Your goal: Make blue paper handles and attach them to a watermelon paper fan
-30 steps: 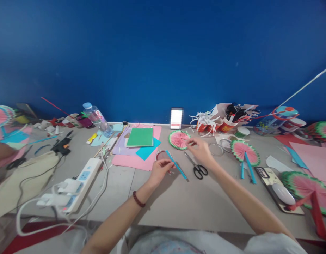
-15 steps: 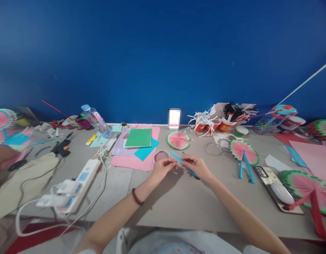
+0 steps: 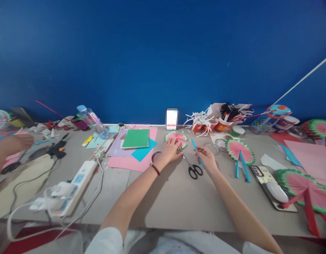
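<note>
The left hand (image 3: 170,151) lies flat, fingers spread, on the pink paper fan (image 3: 178,134), apparently holding it still. The right hand (image 3: 208,159) pinches a blue stick (image 3: 194,145), tip angled toward the fan (scissors (image 3: 192,168) lie just left of it).

The grey flat tabletop (image 3: 178,197) carries a good deal. On it lie a long white power strip (image 3: 78,178) with plugs in it, a loose stack of pink, lilac, turquoise and green paper sheets (image 3: 137,138), a round pink-and-green pleated paper fan (image 3: 176,133), black-handled scissors (image 3: 193,169) just right of that fan, a second pleated fan on blue sticks (image 3: 239,150) (farther right), and a clear plastic water bottle (image 3: 92,120) at the back left.
</note>
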`<state>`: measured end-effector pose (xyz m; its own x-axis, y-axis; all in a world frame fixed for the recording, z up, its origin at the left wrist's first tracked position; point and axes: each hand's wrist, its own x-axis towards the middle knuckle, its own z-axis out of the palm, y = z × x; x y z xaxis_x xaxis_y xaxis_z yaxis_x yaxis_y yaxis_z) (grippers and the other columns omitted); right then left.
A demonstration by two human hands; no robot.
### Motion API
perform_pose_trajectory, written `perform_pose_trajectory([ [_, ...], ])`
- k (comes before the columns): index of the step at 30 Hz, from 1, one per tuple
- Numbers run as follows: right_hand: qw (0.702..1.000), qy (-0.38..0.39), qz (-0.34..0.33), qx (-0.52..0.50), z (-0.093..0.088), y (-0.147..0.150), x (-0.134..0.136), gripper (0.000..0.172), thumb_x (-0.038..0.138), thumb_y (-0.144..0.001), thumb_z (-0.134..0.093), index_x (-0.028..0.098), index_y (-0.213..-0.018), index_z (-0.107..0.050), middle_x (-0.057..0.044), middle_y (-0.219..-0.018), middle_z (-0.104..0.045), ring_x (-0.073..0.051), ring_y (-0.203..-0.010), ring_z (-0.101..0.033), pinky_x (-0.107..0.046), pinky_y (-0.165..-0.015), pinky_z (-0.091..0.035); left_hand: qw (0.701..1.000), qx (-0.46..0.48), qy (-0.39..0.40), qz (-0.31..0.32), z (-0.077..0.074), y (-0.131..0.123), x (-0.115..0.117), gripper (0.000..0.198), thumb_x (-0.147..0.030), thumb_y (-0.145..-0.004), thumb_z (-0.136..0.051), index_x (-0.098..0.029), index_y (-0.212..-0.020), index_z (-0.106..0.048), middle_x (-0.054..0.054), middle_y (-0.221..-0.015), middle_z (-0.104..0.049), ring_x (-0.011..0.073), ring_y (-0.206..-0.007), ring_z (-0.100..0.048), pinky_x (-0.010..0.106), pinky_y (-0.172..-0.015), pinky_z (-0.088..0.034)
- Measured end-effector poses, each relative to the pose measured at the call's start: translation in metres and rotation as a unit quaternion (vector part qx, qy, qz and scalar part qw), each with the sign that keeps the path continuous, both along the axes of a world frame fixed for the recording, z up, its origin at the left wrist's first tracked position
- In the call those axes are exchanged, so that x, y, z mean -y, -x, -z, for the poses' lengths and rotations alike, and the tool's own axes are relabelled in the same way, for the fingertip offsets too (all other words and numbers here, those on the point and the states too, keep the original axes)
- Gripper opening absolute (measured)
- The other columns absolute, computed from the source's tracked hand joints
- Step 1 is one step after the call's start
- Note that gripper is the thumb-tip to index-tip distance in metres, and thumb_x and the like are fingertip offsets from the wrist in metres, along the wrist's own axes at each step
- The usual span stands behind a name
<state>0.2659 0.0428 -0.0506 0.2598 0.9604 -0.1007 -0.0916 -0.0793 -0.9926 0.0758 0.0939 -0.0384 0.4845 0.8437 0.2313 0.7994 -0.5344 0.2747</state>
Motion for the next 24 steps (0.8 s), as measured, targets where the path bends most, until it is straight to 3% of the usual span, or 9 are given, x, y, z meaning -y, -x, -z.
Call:
perform_pose_trajectory([
  [5, 0.998, 0.018, 0.002, -0.054, 0.000, 0.001, 0.000, 0.030, 0.025, -0.057, -0.066, 0.019, -0.086, -0.062, -0.004, -0.085, -0.068, -0.009, -0.054, -0.053, -0.020, -0.041, -0.040, 0.999, -0.019, -0.033, 0.036, 0.006, 0.008, 0.000, 0.033, -0.017, -0.079, -0.054, -0.018, -0.112, -0.058, 0.012, -0.120, -0.055, 0.0271, -0.112, -0.050, 0.040, -0.094, -0.040],
  [12, 0.997, 0.030, -0.004, -0.078, -0.001, 0.006, 0.002, 0.030, 0.023, -0.057, -0.067, 0.019, -0.086, -0.062, -0.002, -0.082, -0.067, -0.010, -0.059, -0.053, -0.020, -0.045, -0.041, 0.996, 0.048, -0.055, 0.049, -0.004, 0.033, 0.006, 0.021, -0.023, -0.087, -0.049, -0.022, -0.100, -0.066, 0.005, -0.102, -0.068, 0.0205, -0.094, -0.062, 0.033, -0.080, -0.047],
  [16, 0.995, 0.019, -0.022, -0.094, -0.001, 0.012, 0.005, 0.031, 0.024, -0.058, -0.068, 0.020, -0.088, -0.061, 0.000, -0.082, -0.065, -0.009, -0.056, -0.052, -0.019, -0.042, -0.038, 0.983, 0.144, -0.104, 0.041, -0.003, 0.042, 0.022, 0.023, -0.026, -0.090, -0.046, -0.024, -0.097, -0.068, 0.004, -0.098, -0.071, 0.0181, -0.093, -0.064, 0.032, -0.082, -0.048],
  [20, 0.993, -0.008, -0.049, -0.110, -0.004, 0.024, 0.011, 0.030, 0.029, -0.062, -0.069, 0.020, -0.089, -0.059, 0.000, -0.083, -0.064, -0.006, -0.049, -0.045, -0.017, -0.038, -0.030, 0.963, 0.255, -0.089, -0.013, 0.000, 0.040, 0.046, 0.021, -0.029, -0.087, -0.050, -0.025, -0.097, -0.068, 0.004, -0.097, -0.071, 0.0172, -0.087, -0.065, 0.031, -0.080, -0.051],
  [24, 0.999, -0.007, -0.037, -0.038, -0.009, 0.037, 0.019, 0.040, 0.040, -0.064, -0.073, 0.019, -0.094, -0.057, -0.002, -0.082, -0.065, -0.007, -0.050, -0.047, -0.017, -0.039, -0.032, 0.966, 0.254, -0.049, 0.002, 0.004, 0.033, 0.064, 0.022, -0.029, -0.088, -0.049, -0.025, -0.099, -0.068, 0.006, -0.105, -0.069, 0.0207, -0.099, -0.062, 0.035, -0.090, -0.046],
])
